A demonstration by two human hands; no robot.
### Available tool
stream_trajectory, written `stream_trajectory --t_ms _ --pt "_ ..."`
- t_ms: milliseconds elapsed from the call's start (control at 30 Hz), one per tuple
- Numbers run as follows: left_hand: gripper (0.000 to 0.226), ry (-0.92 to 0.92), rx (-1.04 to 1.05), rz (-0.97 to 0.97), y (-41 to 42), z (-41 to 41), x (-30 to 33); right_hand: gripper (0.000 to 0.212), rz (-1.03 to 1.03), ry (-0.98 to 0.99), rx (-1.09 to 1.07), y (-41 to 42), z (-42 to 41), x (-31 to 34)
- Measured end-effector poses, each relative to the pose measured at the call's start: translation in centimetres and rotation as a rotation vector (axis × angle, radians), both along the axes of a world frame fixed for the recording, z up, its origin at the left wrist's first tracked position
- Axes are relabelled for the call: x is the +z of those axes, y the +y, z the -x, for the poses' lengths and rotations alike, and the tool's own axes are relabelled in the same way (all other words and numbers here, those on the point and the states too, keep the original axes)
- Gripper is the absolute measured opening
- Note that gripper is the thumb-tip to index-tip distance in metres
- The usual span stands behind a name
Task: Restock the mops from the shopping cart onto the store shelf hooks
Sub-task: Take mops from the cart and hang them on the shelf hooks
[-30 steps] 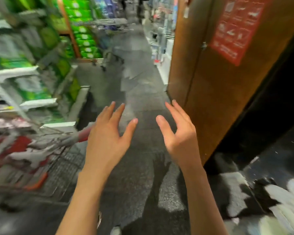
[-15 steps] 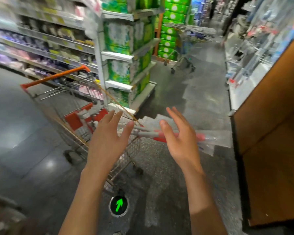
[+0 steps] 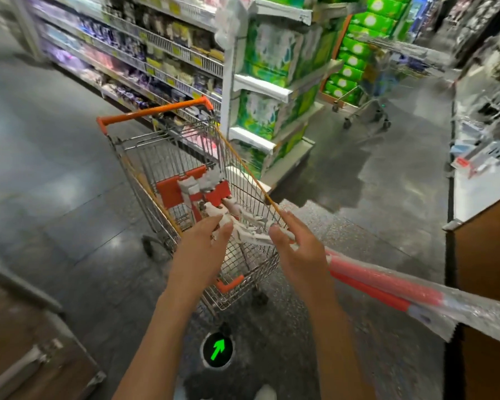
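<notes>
Head view: mops [image 3: 381, 281] reached for in the shopping cart [image 3: 185, 157]
Both hands [image 3: 202, 249] spread, nothing gripped; long, light, slippery-wrapped handles probably best grasped mid-shaft

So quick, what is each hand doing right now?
Left hand: open, reaching at the mops.
Right hand: open, fingers by the mops, not gripping.
</notes>
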State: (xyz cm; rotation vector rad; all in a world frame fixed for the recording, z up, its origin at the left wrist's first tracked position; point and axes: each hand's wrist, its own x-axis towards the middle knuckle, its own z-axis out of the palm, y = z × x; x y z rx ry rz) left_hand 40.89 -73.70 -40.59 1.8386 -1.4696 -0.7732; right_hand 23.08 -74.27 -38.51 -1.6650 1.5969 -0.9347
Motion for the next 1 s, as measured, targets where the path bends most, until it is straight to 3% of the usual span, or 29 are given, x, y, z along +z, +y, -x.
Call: stream_trajectory --t_ms 300,467,600,733,1000 --pt "0.047 0.195 0.073 -0.173 -8.4 1.4 -8.5 0.047 -0.208 0.078 0.087 -11.0 0.1 -8.4" --pt "0.033 0.611 0.273 -0.384 -14.2 3.6 -13.4 0.049 -0.333 0.081 0.162 -18.4 0.2 -11.8" --pt "0.03 0.852 0.462 -0.413 -18.2 4.9 -17.4 0.049 -0.421 0.1 0.224 -23.7 0.0 -15.3" --pt "0.038 1.027 0.645 -0.458 -21.2 6.0 -21.6 0.049 -0.484 0.158 0.246 -27.4 -1.4 -19.5" --pt "0.061 1.294 0.764 -0.509 -26.0 6.5 -30.1 0.052 -0.612 0.274 0.293 -31.7 -2.8 -27.7"
